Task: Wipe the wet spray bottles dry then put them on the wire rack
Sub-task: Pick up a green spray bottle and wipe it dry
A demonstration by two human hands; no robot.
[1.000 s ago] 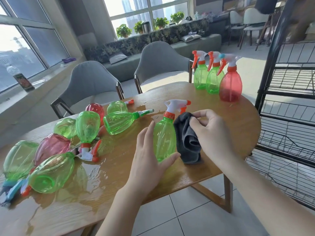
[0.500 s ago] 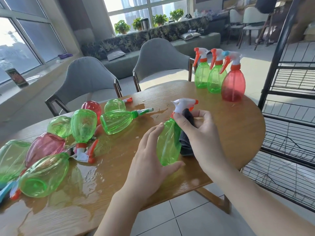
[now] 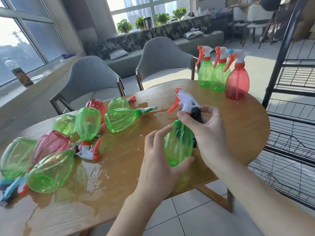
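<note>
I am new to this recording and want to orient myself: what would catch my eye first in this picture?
First, the two hands at the centre: the left hand holds a green bottle while the right hand presses a dark cloth at its neck. Next, the heap of green and red bottles lying on the wet left part of the table. Then three upright bottles at the far right edge, beside the black wire rack.

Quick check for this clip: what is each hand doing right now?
Left hand: grips the green spray bottle around its body.
Right hand: presses a dark cloth against the bottle's neck.
</note>
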